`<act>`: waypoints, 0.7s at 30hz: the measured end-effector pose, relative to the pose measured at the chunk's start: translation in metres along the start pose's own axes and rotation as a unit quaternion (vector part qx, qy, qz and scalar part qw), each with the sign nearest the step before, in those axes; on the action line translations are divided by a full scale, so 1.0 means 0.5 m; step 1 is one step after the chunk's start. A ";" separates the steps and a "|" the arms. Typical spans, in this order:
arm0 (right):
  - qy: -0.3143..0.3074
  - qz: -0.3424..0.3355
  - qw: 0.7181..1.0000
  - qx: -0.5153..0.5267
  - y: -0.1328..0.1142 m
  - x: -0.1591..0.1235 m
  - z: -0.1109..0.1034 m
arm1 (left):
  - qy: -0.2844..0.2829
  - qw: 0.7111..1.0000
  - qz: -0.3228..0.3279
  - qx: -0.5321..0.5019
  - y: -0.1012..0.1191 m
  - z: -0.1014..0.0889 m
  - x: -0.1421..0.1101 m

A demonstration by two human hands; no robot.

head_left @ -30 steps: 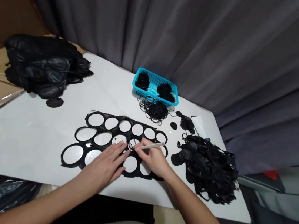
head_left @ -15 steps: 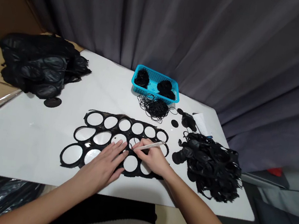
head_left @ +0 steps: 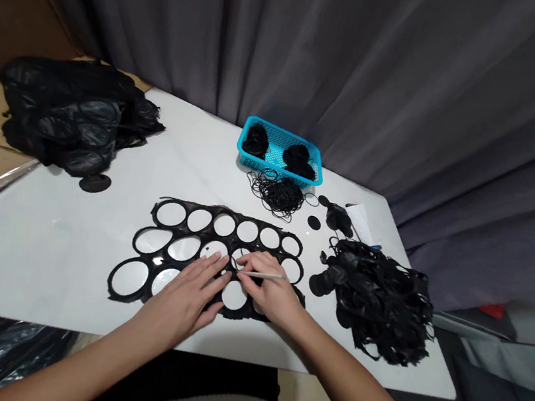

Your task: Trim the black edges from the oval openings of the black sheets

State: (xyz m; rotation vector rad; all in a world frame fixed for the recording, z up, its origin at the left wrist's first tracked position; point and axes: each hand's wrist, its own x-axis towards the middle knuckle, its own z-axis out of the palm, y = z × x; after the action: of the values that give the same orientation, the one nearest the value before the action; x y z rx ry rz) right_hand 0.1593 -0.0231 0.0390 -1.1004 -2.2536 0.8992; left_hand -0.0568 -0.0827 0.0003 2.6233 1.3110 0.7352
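A black rubber-like sheet (head_left: 173, 259) with several round holes in three rows lies flat on the white table. My left hand (head_left: 194, 287) rests on it, palm down with fingers stretched out, near the middle holes. My right hand (head_left: 267, 284) pinches a thin, pale, pen-like tool (head_left: 261, 274), its tip at the rim of a hole in the middle row. A thin black strand (head_left: 234, 261) curves within that hole, near my right fingertips. What kind of tool it is cannot be made out.
Behind the sheet stands a blue basket (head_left: 283, 129) holding black bundles, with a tangle of black rings (head_left: 281, 194) before it. Black scraps (head_left: 382, 305) are heaped at right, beside loose black discs (head_left: 314, 223). More black sheets (head_left: 78, 119) are piled at left.
My right hand has turned slightly, so the tool now lies nearly level where its rear end pointed up to the right. My left hand stays in place on the sheet.
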 end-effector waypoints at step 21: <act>0.318 0.192 0.906 0.200 0.138 0.043 -0.159 | -0.007 1.000 0.000 0.016 -0.005 -0.013 0.002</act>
State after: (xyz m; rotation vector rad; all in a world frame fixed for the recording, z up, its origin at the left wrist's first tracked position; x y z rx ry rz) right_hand 0.2337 0.0542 0.0452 -1.4042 -1.2779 0.9202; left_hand -0.0613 -0.0812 0.0057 2.6483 1.3298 0.7009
